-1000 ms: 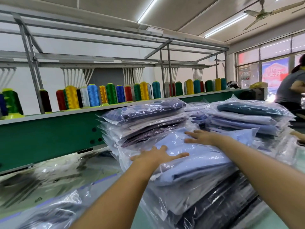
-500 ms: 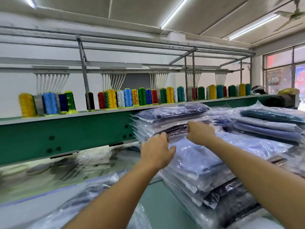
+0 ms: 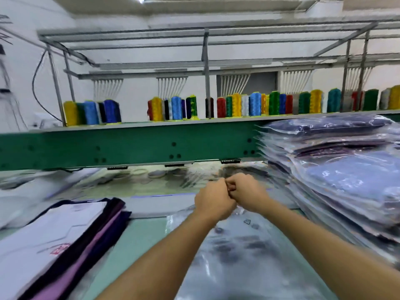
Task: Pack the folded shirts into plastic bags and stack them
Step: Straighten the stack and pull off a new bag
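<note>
Nearest in view, two bare forearms run up from the bottom edge of the frame over an empty plastic bag (image 3: 238,256), which lies flat on the pale green surface (image 3: 147,230) at lower centre. At lower left, beside the bag and apart from it, sits a pile of folded shirts (image 3: 54,241), not yet bagged, with a white one on top and purple and dark ones beneath. At frame centre the left hand (image 3: 213,202) and right hand (image 3: 246,192) meet knuckle to knuckle at the bag's far edge. The fingers of both are curled closed and appear to pinch that edge, though motion blur hides the contact itself. To the right stands the stack of bagged shirts (image 3: 337,180), many layers high and leaning slightly. Beyond runs a green machine beam (image 3: 129,146), with rows of coloured thread spools (image 3: 236,105) on the shelf above it. Assessment: the step in hand is opening the mouth of a fresh bag. No shirt is in either hand. The next move likely calls for parting the two plastic layers, then reaching to the lower-left pile for the top shirt and sliding it in square, without creasing.
</note>
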The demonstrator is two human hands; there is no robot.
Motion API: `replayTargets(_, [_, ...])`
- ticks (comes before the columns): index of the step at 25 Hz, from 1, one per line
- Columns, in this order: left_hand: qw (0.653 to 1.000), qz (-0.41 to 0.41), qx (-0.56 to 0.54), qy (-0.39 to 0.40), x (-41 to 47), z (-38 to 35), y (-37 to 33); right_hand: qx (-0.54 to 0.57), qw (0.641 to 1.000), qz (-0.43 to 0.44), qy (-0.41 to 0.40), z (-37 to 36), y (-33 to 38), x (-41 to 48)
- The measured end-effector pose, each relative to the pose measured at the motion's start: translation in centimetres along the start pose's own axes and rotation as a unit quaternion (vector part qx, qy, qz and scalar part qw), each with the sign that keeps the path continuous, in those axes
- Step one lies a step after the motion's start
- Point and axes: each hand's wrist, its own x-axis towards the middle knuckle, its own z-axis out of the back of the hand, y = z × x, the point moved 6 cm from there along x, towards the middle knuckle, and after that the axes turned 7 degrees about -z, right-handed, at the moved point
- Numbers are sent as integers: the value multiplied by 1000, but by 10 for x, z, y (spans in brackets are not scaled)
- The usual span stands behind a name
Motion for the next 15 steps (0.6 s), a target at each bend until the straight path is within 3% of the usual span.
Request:
replayTargets(3, [993, 44, 19, 105, -25, -30, 50, 31, 999, 13, 40, -62, 26, -14])
replayTargets(5, [972, 85, 49, 216, -46, -64, 77, 24, 998, 13, 55, -96, 32, -25])
replayTargets(7, [950, 139, 91, 266, -65, -92, 101, 31, 997, -5, 69, -122, 26, -36])
replayTargets(11, [952, 172, 96, 236, -70, -109, 138, 46, 994, -64, 70, -141, -4, -48])
replayTargets(15, [965, 169, 68, 189, -58, -100, 169, -13, 993, -113, 23, -130, -47, -51])
